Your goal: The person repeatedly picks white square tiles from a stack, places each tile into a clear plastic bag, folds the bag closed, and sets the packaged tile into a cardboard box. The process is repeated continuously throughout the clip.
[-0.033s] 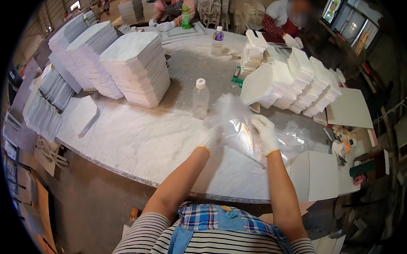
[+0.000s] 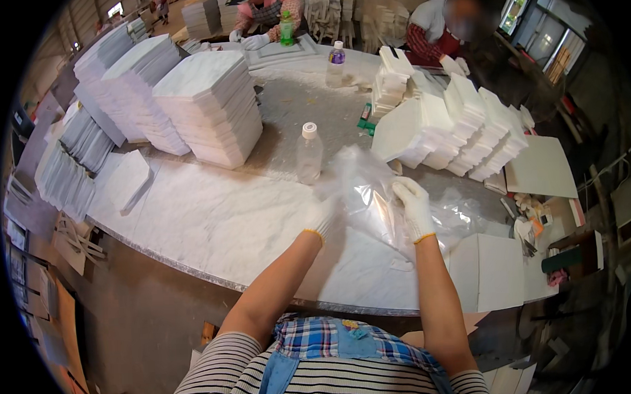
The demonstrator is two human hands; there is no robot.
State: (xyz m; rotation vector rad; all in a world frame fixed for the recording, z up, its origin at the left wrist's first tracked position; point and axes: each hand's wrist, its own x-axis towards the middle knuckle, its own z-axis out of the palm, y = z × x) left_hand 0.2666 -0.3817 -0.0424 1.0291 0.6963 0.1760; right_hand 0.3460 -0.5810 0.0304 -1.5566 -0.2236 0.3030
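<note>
Workshop counter (image 2: 284, 104): clear plastic bag (image 2: 366, 194) at centre, between left hand (image 2: 322, 215), blurred, grip indeterminable, and right hand (image 2: 415, 202), pinching bag's side. Film presumably light, limp, slippery; best taken by edges. Capped bottle (image 2: 309, 157) just beyond left hand, tall slab stack (image 2: 212, 114) and leaning slabs (image 2: 431, 127) may limit reach.

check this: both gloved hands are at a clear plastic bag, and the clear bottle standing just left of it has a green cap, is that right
The cap is wrong: the head view shows it white, on the clear bottle just left of the clear plastic bag. The left hand and right hand are gloved and at the bag, as you say.
</note>
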